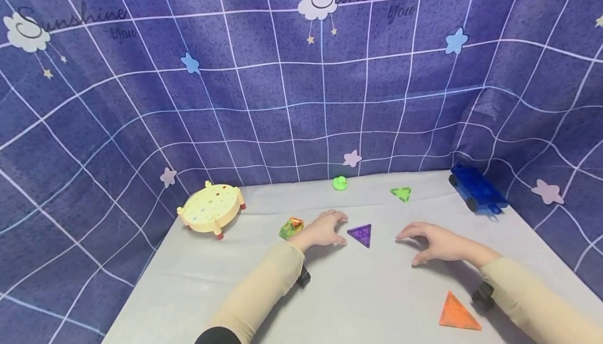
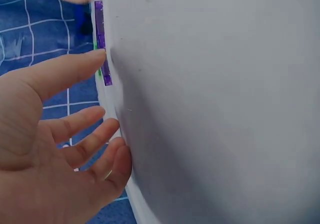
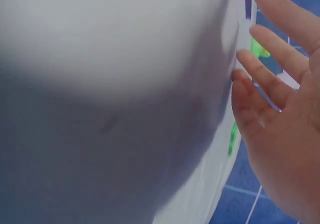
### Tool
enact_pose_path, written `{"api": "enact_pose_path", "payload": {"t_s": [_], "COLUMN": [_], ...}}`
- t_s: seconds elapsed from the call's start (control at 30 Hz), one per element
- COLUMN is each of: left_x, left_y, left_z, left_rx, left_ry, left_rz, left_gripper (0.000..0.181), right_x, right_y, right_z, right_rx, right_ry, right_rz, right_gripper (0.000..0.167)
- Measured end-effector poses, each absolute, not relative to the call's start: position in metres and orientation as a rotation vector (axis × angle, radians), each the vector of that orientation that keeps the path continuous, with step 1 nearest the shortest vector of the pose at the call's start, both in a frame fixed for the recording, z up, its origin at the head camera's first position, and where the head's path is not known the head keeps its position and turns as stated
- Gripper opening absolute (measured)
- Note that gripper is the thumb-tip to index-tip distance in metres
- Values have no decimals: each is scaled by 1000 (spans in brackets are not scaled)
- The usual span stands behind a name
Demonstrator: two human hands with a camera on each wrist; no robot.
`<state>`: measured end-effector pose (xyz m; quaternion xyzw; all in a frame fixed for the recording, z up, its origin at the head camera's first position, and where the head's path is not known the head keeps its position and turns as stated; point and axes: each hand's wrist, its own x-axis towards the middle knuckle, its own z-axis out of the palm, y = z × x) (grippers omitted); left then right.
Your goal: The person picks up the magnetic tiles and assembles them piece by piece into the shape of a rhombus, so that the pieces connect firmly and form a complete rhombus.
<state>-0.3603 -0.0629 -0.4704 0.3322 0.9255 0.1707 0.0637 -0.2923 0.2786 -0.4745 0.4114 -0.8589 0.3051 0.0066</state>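
Note:
A purple triangular tile (image 1: 361, 235) lies flat on the white table between the two hands. Just left of it, the left hand (image 1: 322, 230) has its fingers spread and holds nothing; in the left wrist view its thumb appears near the purple tile (image 2: 102, 39). The right hand (image 1: 441, 243) is farther off on the tile's other side, fingers apart and empty, low over the table. Behind the left wrist sits a green and orange piece (image 1: 291, 228), partly covered by the arm. An orange triangular tile (image 1: 457, 313) lies near the right forearm.
A yellow round toy table (image 1: 212, 209) with red-tipped legs stands at the back left. Along the back are a green duck (image 1: 339, 183) and a green triangular tile (image 1: 402, 193). A blue wheeled toy (image 1: 478, 189) is at the back right. Patterned blue cloth (image 1: 301, 87) hangs behind.

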Motion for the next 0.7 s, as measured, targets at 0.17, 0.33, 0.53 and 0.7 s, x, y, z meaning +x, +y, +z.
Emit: {"api": "enact_pose_path", "payload": {"t_s": [0.17,0.33,0.53,0.7], "left_x": [-362,-361,-358,-357], "left_y": [-59,-56,-55,-55], "left_z": [-472,-473,-471,-469], "left_rx": [1039,1048,1056,1052], "left_ry": [2765,2751,2760,2760], "left_rz": [533,545,516,509], "left_gripper": [68,68,68,68], "right_x": [-279,-261,-242,-236], "right_y": [297,309,312,312], "right_z": [-475,-478,-474,-472], "right_rx": [1430,1534,1561,1518], "right_ry": [-2656,-2653,-2758,-2860], "right_rz": [1051,1065,1052,995], "right_gripper": [54,60,75,77]}}
